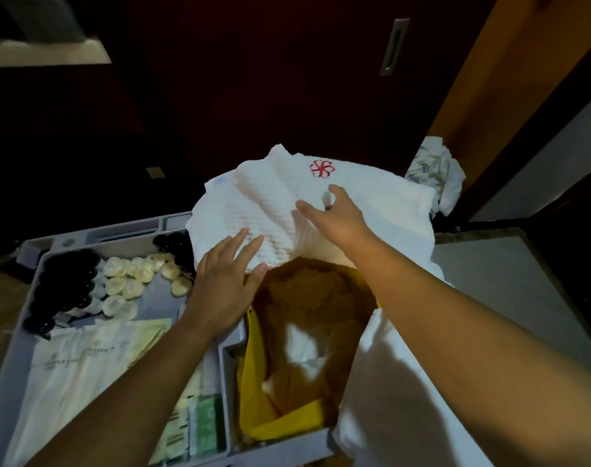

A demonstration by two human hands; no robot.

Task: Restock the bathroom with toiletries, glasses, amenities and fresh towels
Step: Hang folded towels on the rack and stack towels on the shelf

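A white waffle-weave bathrobe (pixel 371 197) with a red embroidered logo lies draped over the far rim of a yellow linen bag (pixel 253 365) on the cart. My left hand (pixel 226 281) rests on the robe's near left edge with straight fingers, thumb under the hem. My right hand (pixel 334 217) lies on the robe's middle, fingers spread and relaxed on the fabric. Inside the bag lie white crumpled linens (pixel 304 345).
A grey cart tray (pixel 27 261) at the left holds dark bottles (pixel 68 284), several round wrapped soaps (pixel 132 274), white paper bags (pixel 68 365) and a green packet (pixel 208 426). A crumpled white cloth (pixel 435 170) hangs at the right by a wooden door frame (pixel 509 72).
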